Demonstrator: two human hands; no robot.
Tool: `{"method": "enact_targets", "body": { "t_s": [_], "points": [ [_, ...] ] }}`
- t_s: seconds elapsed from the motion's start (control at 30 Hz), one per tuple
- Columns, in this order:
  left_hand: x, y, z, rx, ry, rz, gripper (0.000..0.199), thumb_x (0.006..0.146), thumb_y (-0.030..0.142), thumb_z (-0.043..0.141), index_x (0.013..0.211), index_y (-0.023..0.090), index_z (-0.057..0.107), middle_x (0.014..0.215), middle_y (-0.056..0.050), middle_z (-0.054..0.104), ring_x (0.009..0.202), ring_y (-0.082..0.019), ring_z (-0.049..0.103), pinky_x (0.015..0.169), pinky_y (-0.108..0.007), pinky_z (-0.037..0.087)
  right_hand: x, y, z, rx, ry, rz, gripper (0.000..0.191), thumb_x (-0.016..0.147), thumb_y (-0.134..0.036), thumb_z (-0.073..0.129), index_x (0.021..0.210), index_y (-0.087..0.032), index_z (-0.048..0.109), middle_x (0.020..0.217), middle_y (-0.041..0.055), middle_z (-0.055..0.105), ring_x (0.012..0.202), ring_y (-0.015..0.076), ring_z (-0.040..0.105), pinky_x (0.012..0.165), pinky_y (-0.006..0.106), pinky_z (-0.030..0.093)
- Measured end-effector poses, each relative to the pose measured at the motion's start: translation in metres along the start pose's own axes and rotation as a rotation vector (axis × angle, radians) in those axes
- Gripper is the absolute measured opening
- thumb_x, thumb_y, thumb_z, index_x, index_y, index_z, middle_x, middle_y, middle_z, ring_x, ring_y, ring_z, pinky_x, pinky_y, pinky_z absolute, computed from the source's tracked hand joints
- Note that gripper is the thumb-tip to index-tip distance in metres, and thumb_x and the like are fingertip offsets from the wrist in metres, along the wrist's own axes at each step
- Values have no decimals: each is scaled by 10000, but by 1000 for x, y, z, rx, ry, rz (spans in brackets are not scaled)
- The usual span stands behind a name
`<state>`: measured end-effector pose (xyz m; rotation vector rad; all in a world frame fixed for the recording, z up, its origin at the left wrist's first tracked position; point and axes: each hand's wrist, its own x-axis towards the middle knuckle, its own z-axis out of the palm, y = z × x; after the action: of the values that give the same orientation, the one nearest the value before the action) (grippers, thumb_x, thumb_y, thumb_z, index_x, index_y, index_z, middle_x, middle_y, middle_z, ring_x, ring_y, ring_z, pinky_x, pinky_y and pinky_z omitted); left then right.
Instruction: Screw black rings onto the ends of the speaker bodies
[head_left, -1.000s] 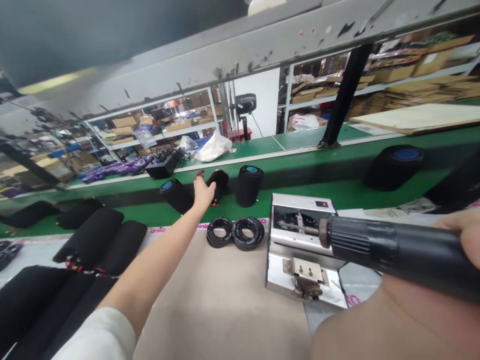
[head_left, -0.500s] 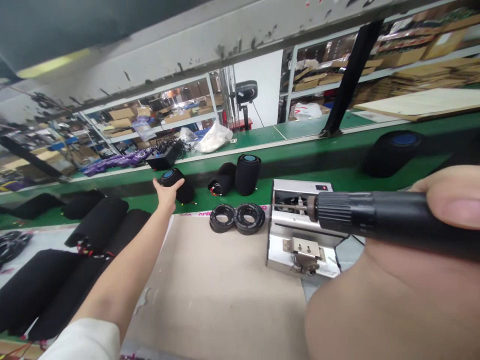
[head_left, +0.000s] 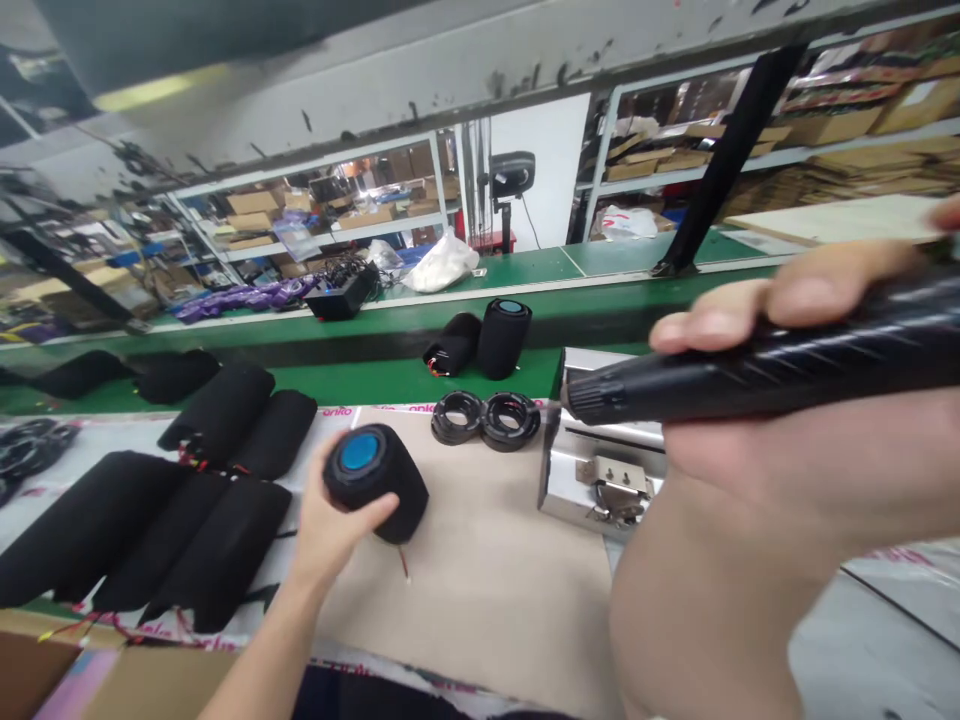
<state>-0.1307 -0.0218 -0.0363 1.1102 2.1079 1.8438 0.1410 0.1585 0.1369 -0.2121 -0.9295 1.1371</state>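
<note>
My left hand (head_left: 334, 530) is shut around a black fabric-covered cylindrical speaker (head_left: 373, 482) with a blue round top, held over a tan mat (head_left: 480, 590). A thin red wire hangs from its lower end. My right hand (head_left: 757, 420) grips a black electric screwdriver (head_left: 757, 365), its tip just above a stainless steel machine (head_left: 600, 490). My right hand and forearm hide much of that machine. Another black speaker (head_left: 504, 338) stands upright on the green belt, next to one lying on its side (head_left: 452, 345).
Two black rubber rings (head_left: 484, 418) lie at the mat's far edge. Several black fabric sleeves (head_left: 217, 410) are piled at the left. Behind the green belt (head_left: 360, 382) are a black box (head_left: 341, 297) and a white bag (head_left: 442, 265). Cardboard (head_left: 150, 685) sits at the bottom left.
My left hand has taken the blue-topped speaker from the green belt and brought it toward me over the mat. My right hand has moved the screwdriver up and tilted it.
</note>
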Motion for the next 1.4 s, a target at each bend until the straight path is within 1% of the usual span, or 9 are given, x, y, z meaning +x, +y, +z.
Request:
{"method": "enact_targets", "body": {
  "t_s": [0.1,0.27,0.43,0.53,0.67,0.83,0.97,1.23,1.4],
  "points": [
    [-38,-7,5,55,0,15,1098,588,515,1022,1530,223,537,1529,-188,627,1410,-431,648,1229,-600,505,1,8,28,-27,91,-98,195,948,-334,755,819,-203,692,671,-24,648,520,133,649,391,272,502],
    [-45,0,13,47,-12,64,1156,646,520,968,1617,178,442,1570,-216,594,1374,-417,678,1186,-548,552,-7,24,31,-279,-63,20,366,773,-383,927,813,-155,643,771,34,761,388,136,596,315,267,406],
    [-40,9,13,-48,-101,0,1249,662,458,946,1701,185,310,1534,-188,624,1392,-398,669,1209,-544,528,-23,51,29,-661,-369,445,497,806,-579,841,1005,-218,562,910,-8,747,391,114,584,353,265,445],
    [-41,9,15,-117,-149,-48,1305,674,417,939,1739,210,215,1510,-166,646,1414,-387,660,1235,-565,498,-44,79,32,-869,-542,627,444,787,-436,866,1052,-221,583,787,-41,682,409,131,583,379,269,466],
    [-43,9,18,-246,-196,-79,1368,682,385,941,1759,224,113,1423,-150,713,1374,-364,698,1249,-596,474,-72,115,36,-1210,-646,685,406,891,-243,818,1240,-177,624,819,-34,661,550,96,601,525,221,524],
    [-58,13,16,-307,-182,-116,1318,667,362,967,1745,262,215,1559,-170,630,1496,-384,607,1282,-580,452,-88,142,42,-1425,-703,686,374,1055,-396,701,1331,-148,651,1172,83,701,969,176,707,849,348,646],
    [-75,14,10,-308,-203,-119,1299,683,373,959,1746,247,223,1680,-194,516,1577,-399,515,1312,-580,416,-89,151,41,-1447,-695,680,397,1055,-416,696,1350,-154,647,1249,101,689,1058,205,704,921,393,642],
    [-68,20,-15,-376,-387,-140,1082,786,448,911,1709,230,388,1736,-177,467,1638,-412,423,1339,-554,389,-93,100,28,-1028,-643,664,444,825,-233,807,1184,-207,546,1092,14,712,688,129,695,571,251,539],
    [-71,24,-4,-343,-343,-121,1337,595,448,1046,1719,314,333,1698,-175,484,1581,-434,493,1294,-600,437,-112,41,14,-739,-567,738,610,710,-368,904,1174,-244,528,1080,-4,703,643,159,725,550,288,567]
  ]
}}
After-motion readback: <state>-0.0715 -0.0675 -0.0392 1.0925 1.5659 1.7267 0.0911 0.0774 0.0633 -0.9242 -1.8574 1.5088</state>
